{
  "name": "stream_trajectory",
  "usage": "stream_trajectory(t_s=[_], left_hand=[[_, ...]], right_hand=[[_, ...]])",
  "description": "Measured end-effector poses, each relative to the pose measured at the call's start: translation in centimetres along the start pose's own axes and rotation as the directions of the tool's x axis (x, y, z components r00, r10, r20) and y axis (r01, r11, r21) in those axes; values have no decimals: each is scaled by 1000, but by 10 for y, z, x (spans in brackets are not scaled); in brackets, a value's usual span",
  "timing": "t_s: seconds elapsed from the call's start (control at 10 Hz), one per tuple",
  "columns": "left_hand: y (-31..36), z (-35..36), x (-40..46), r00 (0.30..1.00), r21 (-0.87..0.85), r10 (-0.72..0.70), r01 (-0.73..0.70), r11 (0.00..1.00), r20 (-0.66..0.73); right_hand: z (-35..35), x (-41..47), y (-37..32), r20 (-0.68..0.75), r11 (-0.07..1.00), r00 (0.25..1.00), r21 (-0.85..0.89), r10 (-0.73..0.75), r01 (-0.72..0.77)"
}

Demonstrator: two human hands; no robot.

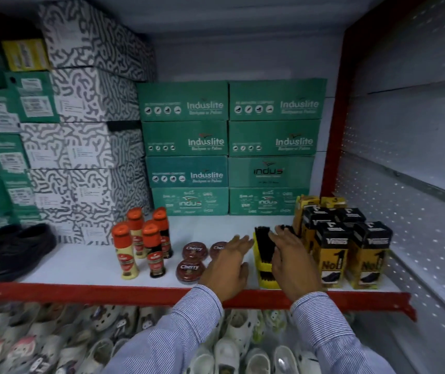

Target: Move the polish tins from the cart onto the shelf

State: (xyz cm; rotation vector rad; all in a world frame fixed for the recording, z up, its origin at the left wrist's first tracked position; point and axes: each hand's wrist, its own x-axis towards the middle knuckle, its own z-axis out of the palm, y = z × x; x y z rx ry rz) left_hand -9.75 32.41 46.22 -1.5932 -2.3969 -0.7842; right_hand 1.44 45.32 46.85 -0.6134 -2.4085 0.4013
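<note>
Three round dark-red polish tins lie flat on the white shelf (81, 263): one at the front (189, 269), one behind it (195, 250), and one (217, 249) partly hidden by my left hand. My left hand (228, 268) is flat over the shelf just right of the tins, fingers spread, holding nothing. My right hand (291, 259) rests with open fingers on the right side of a yellow tray of black brushes (263, 252). The cart is out of view.
Several orange-capped polish bottles (141, 242) stand left of the tins. Yellow-and-black boxes (345, 247) fill the shelf's right end. Green shoe boxes (229, 147) are stacked at the back, patterned boxes (86, 125) and a black shoe (11, 249) to the left. White clogs (54, 341) lie below.
</note>
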Motion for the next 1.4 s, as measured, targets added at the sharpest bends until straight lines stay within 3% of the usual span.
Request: stream_trajectory(t_s=[0.2,0.6,0.7,0.8,0.9,1.0,1.1,1.4], left_hand=[[30,22,10,989,2,102,-103,995,110],[30,24,3,986,133,96,-114,984,139],[33,23,2,982,212,112,-143,967,150],[42,24,1,988,308,137,-151,939,66],[58,31,9,979,397,201,-169,902,-40],[84,38,26,957,398,269,-207,894,-106],[110,46,40,946,384,310,-252,888,-98],[127,64,52,955,354,294,-265,897,-31]], right_hand=[[-6,-20,34,107,998,994,-56,23,-17],[3,-21,43,100,993,993,-89,-63,72],[-2,-24,41,48,990,992,-80,-116,120],[-22,-30,35,-140,978,970,-90,-200,189],[-47,-30,42,-338,960,902,-175,-268,220],[-67,-23,62,-429,975,889,-208,-159,74],[-71,-16,96,-411,973,911,-219,-21,-76],[-69,-13,126,-337,965,941,-236,28,-113]])
